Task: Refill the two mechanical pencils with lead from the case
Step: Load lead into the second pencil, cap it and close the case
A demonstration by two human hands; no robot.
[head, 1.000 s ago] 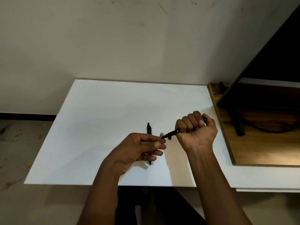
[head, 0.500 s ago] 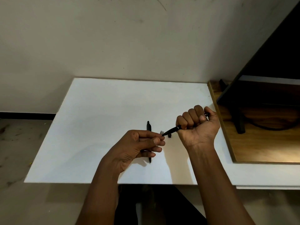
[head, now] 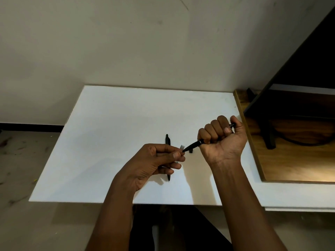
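My right hand (head: pixel 222 140) grips a black mechanical pencil (head: pixel 193 146) in a fist, thumb at its top end, tip pointing down-left toward my left hand. My left hand (head: pixel 154 164) has its thumb and fingers curled together at the pencil's tip; whatever they pinch is too thin to see. A small clear lead case (head: pixel 181 147) shows just behind those fingers. The second black pencil (head: pixel 167 140) lies on the white table (head: pixel 112 138), its middle hidden under my left hand. A small black piece (head: pixel 190 151) lies on the table beside the pencil tip.
A wooden desk surface (head: pixel 290 160) adjoins the table on the right, carrying a dark monitor with its stand (head: pixel 270 136) and a cable. A plain wall runs behind the table. Floor shows at the left.
My right hand with the pencil has risen a little and shifted right. My left hand stays at the tip.
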